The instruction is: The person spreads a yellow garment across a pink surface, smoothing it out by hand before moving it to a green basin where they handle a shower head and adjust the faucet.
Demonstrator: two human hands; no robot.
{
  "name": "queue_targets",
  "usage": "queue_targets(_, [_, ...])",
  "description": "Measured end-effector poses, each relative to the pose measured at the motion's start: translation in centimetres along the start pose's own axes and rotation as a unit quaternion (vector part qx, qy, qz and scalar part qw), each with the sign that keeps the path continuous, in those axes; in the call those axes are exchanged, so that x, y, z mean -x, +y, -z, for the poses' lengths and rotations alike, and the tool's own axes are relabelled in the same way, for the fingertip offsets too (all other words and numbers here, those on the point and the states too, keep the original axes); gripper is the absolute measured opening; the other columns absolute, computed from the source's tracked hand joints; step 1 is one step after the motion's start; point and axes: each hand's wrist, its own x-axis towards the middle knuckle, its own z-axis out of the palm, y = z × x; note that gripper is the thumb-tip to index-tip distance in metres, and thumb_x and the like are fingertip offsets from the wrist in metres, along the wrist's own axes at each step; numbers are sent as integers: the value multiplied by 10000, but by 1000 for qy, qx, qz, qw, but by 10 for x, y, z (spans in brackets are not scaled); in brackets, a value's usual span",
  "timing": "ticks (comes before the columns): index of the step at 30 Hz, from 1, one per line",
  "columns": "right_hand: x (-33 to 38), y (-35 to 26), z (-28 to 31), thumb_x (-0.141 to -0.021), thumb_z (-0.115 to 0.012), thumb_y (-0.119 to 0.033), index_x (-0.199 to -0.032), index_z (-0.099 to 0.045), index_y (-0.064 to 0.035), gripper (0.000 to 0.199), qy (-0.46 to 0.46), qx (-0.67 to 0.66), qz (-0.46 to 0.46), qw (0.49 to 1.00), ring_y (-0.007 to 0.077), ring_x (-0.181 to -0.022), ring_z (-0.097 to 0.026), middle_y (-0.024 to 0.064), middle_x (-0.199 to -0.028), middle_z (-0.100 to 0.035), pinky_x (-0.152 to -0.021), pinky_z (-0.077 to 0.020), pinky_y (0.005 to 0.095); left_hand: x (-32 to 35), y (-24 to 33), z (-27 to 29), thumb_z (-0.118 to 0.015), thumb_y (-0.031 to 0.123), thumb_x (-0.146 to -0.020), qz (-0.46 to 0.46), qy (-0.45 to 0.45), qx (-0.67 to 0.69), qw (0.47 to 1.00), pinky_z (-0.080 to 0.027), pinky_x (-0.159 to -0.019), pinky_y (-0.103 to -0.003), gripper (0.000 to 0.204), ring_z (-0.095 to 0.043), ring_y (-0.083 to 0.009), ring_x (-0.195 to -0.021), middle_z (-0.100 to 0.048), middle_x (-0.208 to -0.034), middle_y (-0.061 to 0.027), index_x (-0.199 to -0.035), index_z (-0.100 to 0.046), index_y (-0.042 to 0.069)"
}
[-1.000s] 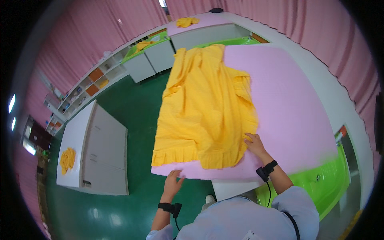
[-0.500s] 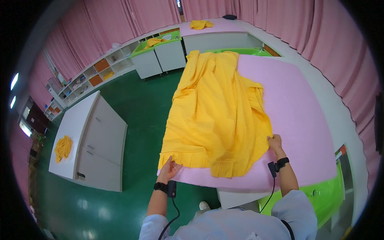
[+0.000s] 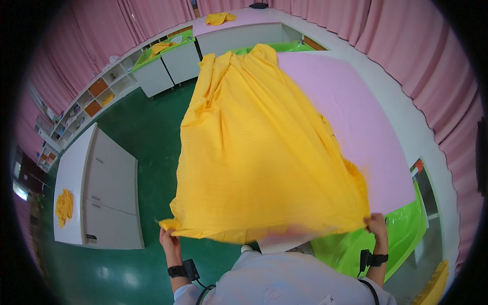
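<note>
A large yellow cloth (image 3: 259,152) with a waffle-like weave spreads over the pink-covered table (image 3: 351,112). Its near edge is lifted off the surface and pulled taut between my two hands. At the near left corner, my left hand (image 3: 170,241) pinches the cloth, out past the table's left side. My right hand (image 3: 376,223) is closed on the near right corner and is slightly blurred. Loose folds gather toward the cloth's far end, and some of its right edge is smeared by motion. Each wrist wears a black strap with a small box.
On the left stands a white cabinet (image 3: 113,188) with a crumpled yellow cloth (image 3: 64,207) on top. Green basins (image 3: 406,229) adjoin the table at the near right. More yellow cloths lie on the far counters. Pink curtains (image 3: 406,51) hang along the walls above low shelves.
Both hands have moved apart and toward me, still holding the cloth's corners. The near edge has risen off the table and stretched wide, and its folds have smoothed.
</note>
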Motion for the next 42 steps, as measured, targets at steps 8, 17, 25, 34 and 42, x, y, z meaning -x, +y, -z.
queue_targets(8, [-121, -91, 14, -546, -761, -444, -1229, -389, 44, 918, 146, 236, 252, 927, 341, -1062, -502, 259, -1123, -512, -918, -393, 378, 32, -49, -47, -621, 324, -766, 246, 216, -169, 930, -379, -895, -489, 508, -478, -268, -1083, -515, -1156, -85, -1196, -452, 112])
queue_targets(17, [-190, -193, -82, -695, -667, -261, -1117, -466, 51, 562, 183, 284, 294, 894, 334, -1038, -500, 240, -1130, -500, -849, -423, 359, 54, -109, -80, -577, 113, -841, 220, 14, 82, 972, -451, -848, -413, 343, -535, -245, -1003, -549, -1111, -74, -1160, -477, 34])
queue_targets(25, [-154, -184, -28, -873, -435, -464, -1110, -510, 45, 566, -53, -201, 168, 964, 253, -977, -551, 169, -1088, -558, -842, -433, 352, 25, -80, -84, -613, 4, -790, 49, 79, -23, 995, -493, -780, -413, 350, -543, -234, -946, -544, -1074, -97, -1112, -476, -7])
queue_targets(34, [-78, -90, -12, -900, -449, -393, -1180, -448, 47, 522, -157, -412, 163, 883, 189, -928, -566, 125, -1062, -564, -788, -478, 306, -66, -20, -66, -611, 75, -811, 38, -29, -95, 994, -494, -753, -382, 325, -550, -221, -918, -548, -1050, -78, -1098, -488, -18])
queue_targets(42, [-55, -34, -51, -848, -515, -190, -1065, -552, -31, 271, 22, -132, 188, 973, 187, -764, -566, 106, -887, -604, -660, -463, 306, -40, -46, -64, -617, 200, -826, 148, 63, -127, 979, -469, -575, -316, 254, -573, -189, -736, -583, -886, -49, -1000, -537, 33])
